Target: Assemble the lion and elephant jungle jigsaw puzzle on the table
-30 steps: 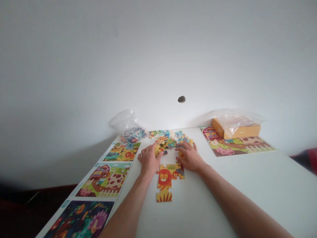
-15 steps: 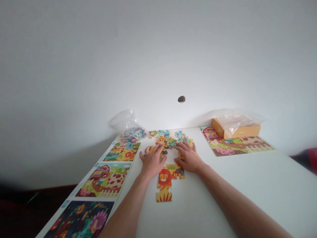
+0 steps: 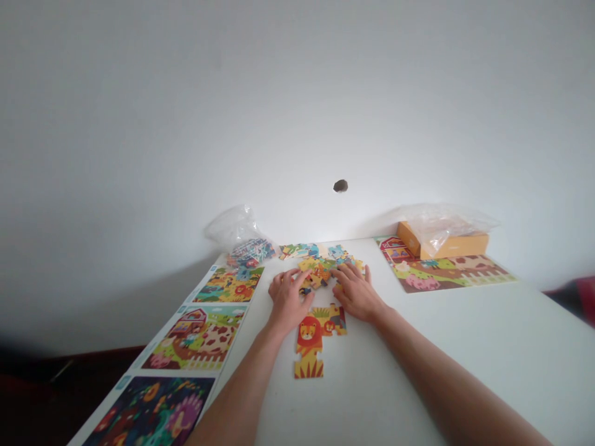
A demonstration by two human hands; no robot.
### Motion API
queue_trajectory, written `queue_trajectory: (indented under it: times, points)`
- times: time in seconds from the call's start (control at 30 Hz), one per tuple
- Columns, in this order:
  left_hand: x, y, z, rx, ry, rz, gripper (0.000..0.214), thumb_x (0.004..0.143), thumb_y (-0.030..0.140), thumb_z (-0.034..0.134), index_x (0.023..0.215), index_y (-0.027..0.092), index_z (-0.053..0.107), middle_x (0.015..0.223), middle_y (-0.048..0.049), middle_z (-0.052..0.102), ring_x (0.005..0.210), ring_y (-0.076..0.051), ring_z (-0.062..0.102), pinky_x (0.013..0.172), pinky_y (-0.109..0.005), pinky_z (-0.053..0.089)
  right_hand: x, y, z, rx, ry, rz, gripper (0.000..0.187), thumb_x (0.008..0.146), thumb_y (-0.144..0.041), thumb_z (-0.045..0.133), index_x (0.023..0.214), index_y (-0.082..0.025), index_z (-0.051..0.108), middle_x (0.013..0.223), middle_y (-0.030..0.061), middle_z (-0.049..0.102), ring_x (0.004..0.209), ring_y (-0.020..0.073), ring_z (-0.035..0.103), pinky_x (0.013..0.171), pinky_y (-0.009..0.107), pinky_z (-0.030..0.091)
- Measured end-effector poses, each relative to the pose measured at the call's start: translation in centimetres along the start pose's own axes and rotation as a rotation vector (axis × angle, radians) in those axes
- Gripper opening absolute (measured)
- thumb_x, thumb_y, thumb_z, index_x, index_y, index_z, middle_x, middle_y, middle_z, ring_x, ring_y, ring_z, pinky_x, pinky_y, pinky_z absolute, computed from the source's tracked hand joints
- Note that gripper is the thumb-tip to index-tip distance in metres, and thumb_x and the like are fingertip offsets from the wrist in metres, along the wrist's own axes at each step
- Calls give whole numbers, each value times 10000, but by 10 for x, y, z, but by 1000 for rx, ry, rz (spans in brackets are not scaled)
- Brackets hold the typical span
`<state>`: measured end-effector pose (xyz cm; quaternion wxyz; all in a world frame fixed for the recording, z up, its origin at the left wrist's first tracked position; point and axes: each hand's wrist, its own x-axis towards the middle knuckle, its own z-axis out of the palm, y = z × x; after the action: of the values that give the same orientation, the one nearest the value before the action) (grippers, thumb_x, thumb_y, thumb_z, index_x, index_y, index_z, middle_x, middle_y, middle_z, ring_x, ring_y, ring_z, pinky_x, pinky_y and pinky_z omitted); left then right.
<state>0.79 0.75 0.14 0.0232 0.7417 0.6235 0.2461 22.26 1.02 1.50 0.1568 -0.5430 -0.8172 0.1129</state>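
Note:
Loose jigsaw pieces [image 3: 318, 272] lie in a pile between my two hands. My left hand [image 3: 289, 301] rests at the pile's left side, palm down, thumb apart, fingers over the nearest pieces. Across from it, my right hand [image 3: 357, 296] lies palm down with fingers spread, covering some pieces on the right. Neither hand shows a piece gripped. Closer to me is a joined part of the jigsaw [image 3: 308, 337], with a large lion, a small lion and grass on it. More pieces [image 3: 304, 250] lie behind the pile.
Along the left edge runs a printed picture sheet [image 3: 194, 337] with several scenes. A plastic bag of pieces [image 3: 251, 251] stands at the back left. At the back right, an orange box [image 3: 455, 246] under clear plastic sits on a farm picture [image 3: 446, 280]. A wall [image 3: 297, 124] rises behind.
Pieces in the pile have shifted, and different ones show between my hands. My left hand has moved slightly right with its fingers drawn in a little. The joined lion part stays put.

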Motion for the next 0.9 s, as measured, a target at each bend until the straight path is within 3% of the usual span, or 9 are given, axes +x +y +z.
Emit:
queue_trajectory:
  times: [0.1,0.17,0.5,0.7,0.9]
  points:
    - [1,-1,3,35,-29,-96,650,825,411,640,1445,295,485,1452,-89,510,1331,-350,366,1085,-513,287,1,2,-1,-1,4,25,518,964,-349,372,1470,-239,394,1526,95,412,1457,331,214,1131,709,52]
    - [1,-1,4,38,-70,-78,678,830,434,640,1467,301,449,1453,-77,525,1349,-362,346,1092,-538,256,1,2,-1,18,-8,21,527,960,-352,374,1475,-240,387,1530,85,415,1460,333,209,1129,714,39]
    - [2,-2,9,-9,-33,-74,587,796,378,729,1358,328,570,1237,-72,672,1300,-318,427,1078,-505,282,-1,-3,-7,128,-74,-79,672,828,-228,463,1495,-244,380,1486,66,487,1462,339,217,1134,704,-13]
    - [3,-1,9,-14,-24,-104,592,779,405,751,1344,333,590,1235,-94,654,1288,-309,451,1074,-488,300,-2,-3,-7,151,-115,-145,753,753,-207,490,1498,-233,385,1506,64,467,1461,349,213,1151,672,-36]
    - [4,-2,9,-15,-7,-113,574,754,369,784,1302,326,622,1231,-56,687,1233,-309,477,1055,-473,331,-2,-4,-5,161,-96,-208,751,731,-196,498,1476,-239,419,1467,59,511,1443,329,250,1168,638,14]
